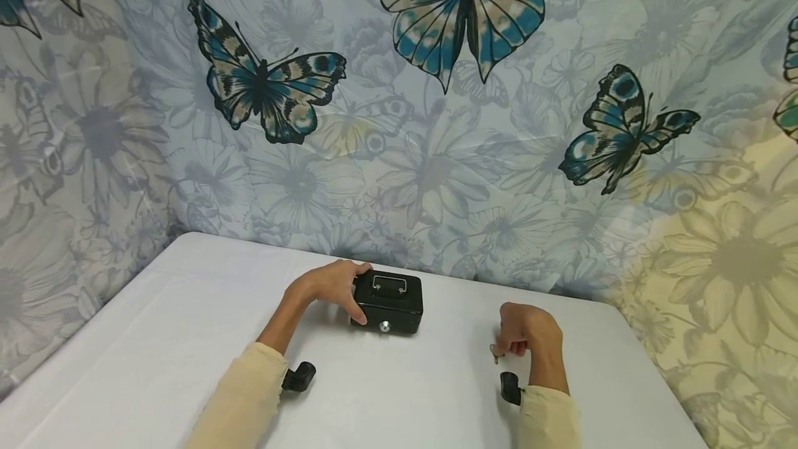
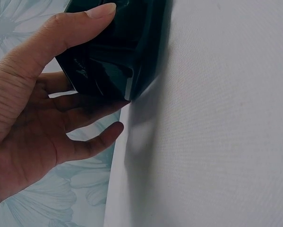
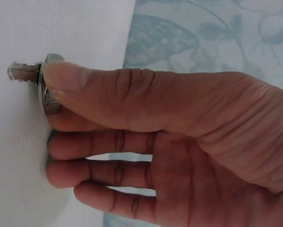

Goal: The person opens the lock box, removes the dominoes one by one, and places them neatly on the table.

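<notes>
A small black cash box (image 1: 399,319) stands on the table, with a thin wire handle (image 1: 389,278) on its lid and a round silver lock (image 1: 384,326) on its front. My left hand (image 1: 333,284) grips its left end, thumb at the front and fingers reaching round the back. In the left wrist view the thumb (image 2: 84,26) lies on the box's dark glossy side. Further right, my right hand (image 1: 530,328) pinches a small metal key (image 3: 24,73) between thumb and index finger, just over the cloth. The key's blade sticks out past the thumb tip; the other fingers curl loosely.
A white cloth covers the table (image 1: 399,393). Behind it hangs a fabric backdrop (image 1: 430,179) printed with flowers and butterflies, close to the box's rear. A black wrist camera sits on the left wrist (image 1: 299,377) and another on the right (image 1: 510,388).
</notes>
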{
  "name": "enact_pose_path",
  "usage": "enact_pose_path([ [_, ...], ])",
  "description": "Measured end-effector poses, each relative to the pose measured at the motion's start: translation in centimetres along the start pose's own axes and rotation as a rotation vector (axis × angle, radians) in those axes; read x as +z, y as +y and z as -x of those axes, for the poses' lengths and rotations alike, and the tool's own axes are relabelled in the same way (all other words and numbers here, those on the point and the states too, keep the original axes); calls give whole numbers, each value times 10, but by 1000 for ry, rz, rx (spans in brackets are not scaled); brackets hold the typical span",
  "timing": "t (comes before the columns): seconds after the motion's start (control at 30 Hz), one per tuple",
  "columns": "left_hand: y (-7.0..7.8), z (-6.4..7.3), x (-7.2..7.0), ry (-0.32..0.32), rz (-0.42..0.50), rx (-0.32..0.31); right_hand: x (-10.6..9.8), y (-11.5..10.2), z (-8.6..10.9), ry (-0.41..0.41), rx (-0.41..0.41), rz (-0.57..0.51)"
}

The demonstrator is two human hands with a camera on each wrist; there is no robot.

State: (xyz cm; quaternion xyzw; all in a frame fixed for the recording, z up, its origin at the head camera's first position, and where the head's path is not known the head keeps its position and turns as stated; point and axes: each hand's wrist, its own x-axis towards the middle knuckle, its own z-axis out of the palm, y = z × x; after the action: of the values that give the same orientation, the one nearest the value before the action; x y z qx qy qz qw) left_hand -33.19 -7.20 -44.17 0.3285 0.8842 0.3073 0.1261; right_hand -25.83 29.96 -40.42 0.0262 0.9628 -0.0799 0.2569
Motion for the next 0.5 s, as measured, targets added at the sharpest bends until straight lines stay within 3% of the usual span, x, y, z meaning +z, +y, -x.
enact_pose_path([
  [0.3, 4, 0, 0, -3, 7, -25, 1, 8, -6, -22, -62, -67],
  [0.5, 4, 1, 0, -3, 6, -29, -1, 10, -7, -19, -188, -139],
])
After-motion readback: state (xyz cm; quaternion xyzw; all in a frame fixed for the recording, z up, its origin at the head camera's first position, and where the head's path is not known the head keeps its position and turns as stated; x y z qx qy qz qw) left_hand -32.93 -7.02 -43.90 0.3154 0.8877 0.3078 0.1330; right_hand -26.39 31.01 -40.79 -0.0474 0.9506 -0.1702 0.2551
